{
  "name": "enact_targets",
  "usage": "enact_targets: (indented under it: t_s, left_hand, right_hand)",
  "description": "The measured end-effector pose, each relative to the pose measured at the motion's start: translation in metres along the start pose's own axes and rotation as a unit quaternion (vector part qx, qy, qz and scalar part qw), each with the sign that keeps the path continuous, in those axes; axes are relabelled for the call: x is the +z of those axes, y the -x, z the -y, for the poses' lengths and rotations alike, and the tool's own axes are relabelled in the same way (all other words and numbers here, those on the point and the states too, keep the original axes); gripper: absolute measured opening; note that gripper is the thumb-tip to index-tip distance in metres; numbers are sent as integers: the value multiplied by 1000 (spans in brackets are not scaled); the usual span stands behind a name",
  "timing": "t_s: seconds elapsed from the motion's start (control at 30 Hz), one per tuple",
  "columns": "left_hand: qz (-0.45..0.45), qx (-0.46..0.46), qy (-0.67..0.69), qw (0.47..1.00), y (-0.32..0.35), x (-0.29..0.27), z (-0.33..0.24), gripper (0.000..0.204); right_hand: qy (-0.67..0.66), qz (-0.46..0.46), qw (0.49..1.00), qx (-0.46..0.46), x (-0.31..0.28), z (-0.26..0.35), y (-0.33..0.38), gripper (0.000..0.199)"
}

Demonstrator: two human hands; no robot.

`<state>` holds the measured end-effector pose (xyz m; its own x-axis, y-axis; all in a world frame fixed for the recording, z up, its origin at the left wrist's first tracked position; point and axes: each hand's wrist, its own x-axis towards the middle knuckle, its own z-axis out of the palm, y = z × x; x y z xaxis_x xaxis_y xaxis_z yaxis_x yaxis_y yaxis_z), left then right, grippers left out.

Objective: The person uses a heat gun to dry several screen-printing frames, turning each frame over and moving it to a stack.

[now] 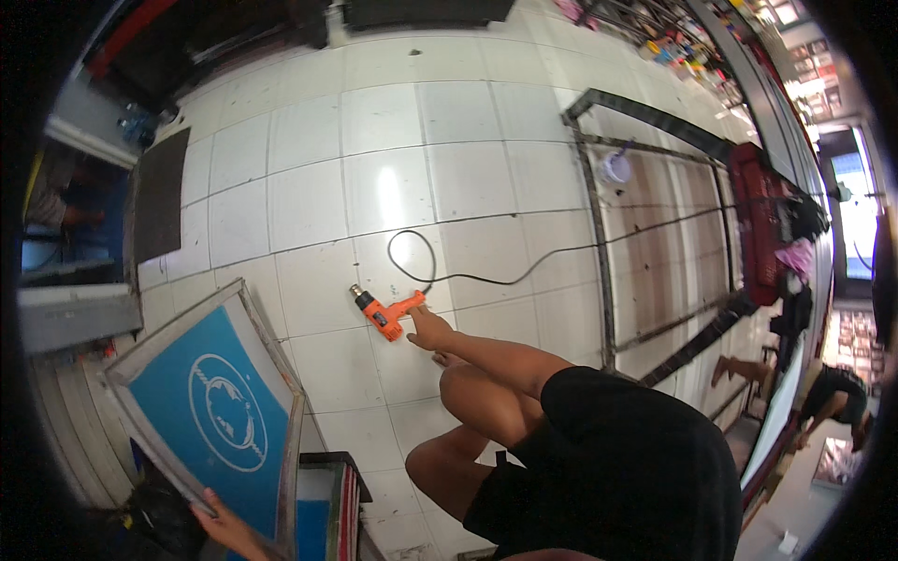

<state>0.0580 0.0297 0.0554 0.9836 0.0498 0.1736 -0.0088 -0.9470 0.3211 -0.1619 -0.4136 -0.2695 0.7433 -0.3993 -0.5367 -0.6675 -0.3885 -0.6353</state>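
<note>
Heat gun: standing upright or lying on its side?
Lying on its side. The orange heat gun rests flat on the white tile floor, nozzle pointing up-left, right hand at its handle.

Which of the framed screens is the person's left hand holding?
The left hand grips the blue screen with a white round design, leaning at lower left; the big dark frame lies flat, untouched.
</note>
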Motion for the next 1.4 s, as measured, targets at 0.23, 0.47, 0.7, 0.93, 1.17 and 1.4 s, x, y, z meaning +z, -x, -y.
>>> enact_targets:
  t_s: [0.23,0.47,0.7,0.93,1.17,1.4]
  left_hand:
    - [40,102,19,994,7,-5,-75,68]
    - [16,133,106,985,16,-56,-171,70]
    - [59,294,174,938,36,-54,-364,58]
    - [56,405,219,886,111,-15,-551,56]
    - [143,361,262,884,207,60,-671,54]
    - [264,291,309,866,319,84,-734,52]
  right_hand:
    - [-67,-12,990,123,-79,0,170,54]
    - [-131,-48,982,126,-143,23,295,53]
    - [-319,-119,940,31,-115,64,328,47]
    - [-561,52,825,41,-173,124,352,72]
    - [-785,64,612,71,-285,77,308,109]
    - [-872,-39,470,133,-355,-11,262,83]
